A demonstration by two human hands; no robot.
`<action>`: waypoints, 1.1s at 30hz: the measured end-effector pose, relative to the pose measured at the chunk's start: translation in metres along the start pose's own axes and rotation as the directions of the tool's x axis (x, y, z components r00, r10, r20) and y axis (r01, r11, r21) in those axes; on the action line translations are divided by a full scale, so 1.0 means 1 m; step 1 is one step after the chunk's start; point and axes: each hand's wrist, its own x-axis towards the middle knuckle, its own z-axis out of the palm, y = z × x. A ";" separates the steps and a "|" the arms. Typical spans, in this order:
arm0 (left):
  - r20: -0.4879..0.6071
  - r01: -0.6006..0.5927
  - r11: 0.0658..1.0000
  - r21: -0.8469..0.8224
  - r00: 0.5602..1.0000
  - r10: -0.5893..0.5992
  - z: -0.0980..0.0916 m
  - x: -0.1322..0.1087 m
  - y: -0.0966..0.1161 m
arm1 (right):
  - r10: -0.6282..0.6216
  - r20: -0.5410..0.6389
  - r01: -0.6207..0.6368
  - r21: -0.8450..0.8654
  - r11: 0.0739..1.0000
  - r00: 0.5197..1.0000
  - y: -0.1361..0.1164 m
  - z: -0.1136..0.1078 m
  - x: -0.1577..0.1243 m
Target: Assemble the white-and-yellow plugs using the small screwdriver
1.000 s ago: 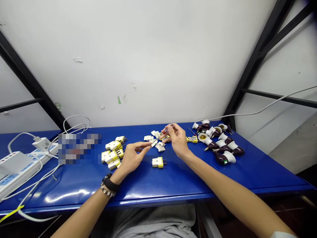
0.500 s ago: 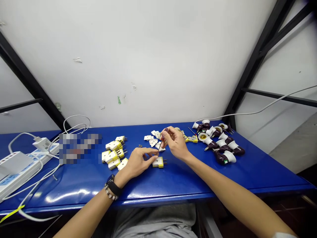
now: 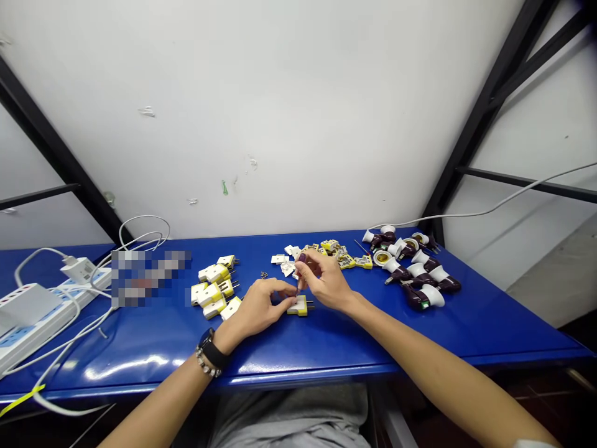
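A white and yellow plug (image 3: 298, 305) lies on the blue table (image 3: 326, 342) near the middle. My left hand (image 3: 261, 307) rests on the table with its fingers pinched on the plug's left end. My right hand (image 3: 324, 280) is closed on a thin screwdriver (image 3: 298, 287) that points down onto the plug's top. A black watch and a bracelet (image 3: 211, 354) sit on my left wrist.
Several white and yellow plugs (image 3: 215, 286) lie left of my hands. Loose white and yellow plug parts (image 3: 336, 254) lie behind them. Dark brown lamp sockets (image 3: 413, 264) are heaped at the right. A white power strip (image 3: 32, 317) with cables sits at the far left.
Both hands came down and toward me from the loose parts to the single plug. My left hand took hold of the plug and the screwdriver tip moved onto it.
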 end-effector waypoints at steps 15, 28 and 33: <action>-0.061 -0.109 0.993 0.045 0.992 0.111 0.006 0.002 -0.004 | -0.027 0.019 0.025 0.075 0.997 0.999 -0.003 0.003 -0.001; -0.042 -0.076 0.997 -0.004 0.996 0.076 0.005 0.003 -0.001 | 0.019 0.025 -0.023 0.151 0.988 0.999 -0.003 0.002 -0.003; -0.001 -0.063 0.997 -0.037 0.998 0.063 0.006 0.002 0.002 | 0.024 0.031 -0.028 0.129 0.991 0.999 -0.005 0.001 -0.001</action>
